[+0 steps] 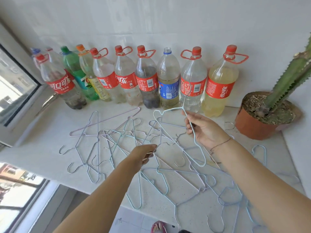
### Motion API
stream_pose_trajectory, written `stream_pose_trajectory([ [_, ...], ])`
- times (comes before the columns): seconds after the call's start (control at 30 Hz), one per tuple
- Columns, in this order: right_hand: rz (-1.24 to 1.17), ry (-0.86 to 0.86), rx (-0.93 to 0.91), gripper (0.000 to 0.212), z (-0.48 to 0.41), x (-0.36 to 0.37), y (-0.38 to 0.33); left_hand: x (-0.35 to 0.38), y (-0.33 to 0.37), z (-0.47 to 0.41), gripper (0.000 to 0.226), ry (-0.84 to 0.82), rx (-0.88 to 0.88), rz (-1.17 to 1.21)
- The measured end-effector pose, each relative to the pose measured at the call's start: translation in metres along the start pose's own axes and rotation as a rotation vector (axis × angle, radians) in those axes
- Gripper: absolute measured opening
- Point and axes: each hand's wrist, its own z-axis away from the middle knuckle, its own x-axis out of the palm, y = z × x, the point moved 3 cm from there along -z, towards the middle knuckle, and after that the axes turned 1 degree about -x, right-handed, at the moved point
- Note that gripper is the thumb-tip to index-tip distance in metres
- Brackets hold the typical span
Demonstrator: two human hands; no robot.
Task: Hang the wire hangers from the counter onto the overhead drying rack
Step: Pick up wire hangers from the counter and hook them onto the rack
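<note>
In the head view, the right hand (207, 130) gripped a pale-blue hanger (170, 109) near its neck, raised above the counter (42, 140). The left hand (144, 153), fingers curled, pinched a wire of the hanger pile (117, 140) lying on the counter.

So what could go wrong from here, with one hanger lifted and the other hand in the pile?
1. The left hand pinches a tangled hanger in the pile; pulling it may drag neighbours over the counter edge, where several already overhang.
2. The blue hanger in the right hand has its hook just in front of the bottles; a swing could topple one.
3. The spiny cactus stands near the right arm.
</note>
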Motion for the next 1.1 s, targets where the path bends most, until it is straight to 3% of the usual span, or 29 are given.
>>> stream_pose_trajectory([
  [0.3, -0.01, -0.261, 0.025, 0.021, 0.002, 0.08, -0.024, -0.04, 0.0, 0.062, 0.018, 0.071, 0.17, 0.093],
  [0.6, 0.006, -0.509, 0.095, 0.033, 0.042, 0.19, 0.017, -0.108, -0.054, 0.156, 0.021, 0.217, 0.249, 0.2],
  [0.7, 0.033, -0.582, 0.136, 0.024, 0.075, 0.238, 0.047, -0.147, -0.09, 0.199, 0.023, 0.295, 0.263, 0.263],
  [1.1, 0.119, -0.947, 0.428, 0.031, 0.298, 0.427, 0.223, -0.283, -0.335, 0.457, 0.02, 0.783, 0.213, 0.55],
])
